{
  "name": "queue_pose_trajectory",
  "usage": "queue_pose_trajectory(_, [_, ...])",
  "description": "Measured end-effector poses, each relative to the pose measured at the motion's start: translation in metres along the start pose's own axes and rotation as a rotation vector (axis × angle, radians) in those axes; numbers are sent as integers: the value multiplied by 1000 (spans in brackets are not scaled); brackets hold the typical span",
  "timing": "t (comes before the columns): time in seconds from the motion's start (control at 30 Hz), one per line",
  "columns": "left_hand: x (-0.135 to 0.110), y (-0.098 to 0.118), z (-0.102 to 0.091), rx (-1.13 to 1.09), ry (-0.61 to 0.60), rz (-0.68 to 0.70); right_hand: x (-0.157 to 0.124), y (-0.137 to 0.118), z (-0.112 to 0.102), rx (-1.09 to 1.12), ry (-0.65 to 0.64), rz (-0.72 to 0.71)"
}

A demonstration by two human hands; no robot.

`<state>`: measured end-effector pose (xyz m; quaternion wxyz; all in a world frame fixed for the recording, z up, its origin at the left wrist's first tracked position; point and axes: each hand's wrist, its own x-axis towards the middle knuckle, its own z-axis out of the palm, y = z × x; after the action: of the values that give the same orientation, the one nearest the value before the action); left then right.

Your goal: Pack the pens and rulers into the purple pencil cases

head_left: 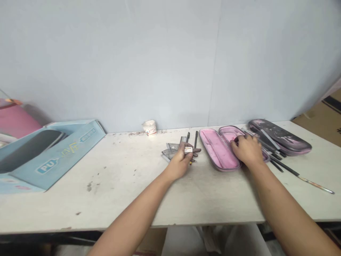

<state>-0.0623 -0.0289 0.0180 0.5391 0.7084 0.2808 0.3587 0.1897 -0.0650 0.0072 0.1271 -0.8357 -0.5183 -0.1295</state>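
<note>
Pinching a small silver block (188,149), my left hand (179,163) sat by loose black pens (195,139), right hand (247,151) curled over an open pink-lined case (217,151), grip unclear.

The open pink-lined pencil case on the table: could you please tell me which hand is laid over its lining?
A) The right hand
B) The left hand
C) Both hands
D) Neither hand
A: the right hand lies over the pink-lined pencil case, while the left hand holds a small silver object beside it.
</note>
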Motion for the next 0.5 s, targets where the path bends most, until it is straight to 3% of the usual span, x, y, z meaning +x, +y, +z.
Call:
queue_pose_trajectory(0.1, [-6,3,-21,122,44,-2,4,-12,-3,47,36,-171])
queue_pose_trajectory(0.23, [-18,-2,-75,207,148,-9,20,-52,-10,114,68,-407])
queue_pose_trajectory(0.37, [-41,-6,-132,227,316,-70,35,-127,-16,169,19,-611])
queue_pose_trajectory(0.5, [-71,-2,-172,303,394,-131,39,-213,-17,226,-23,-735])
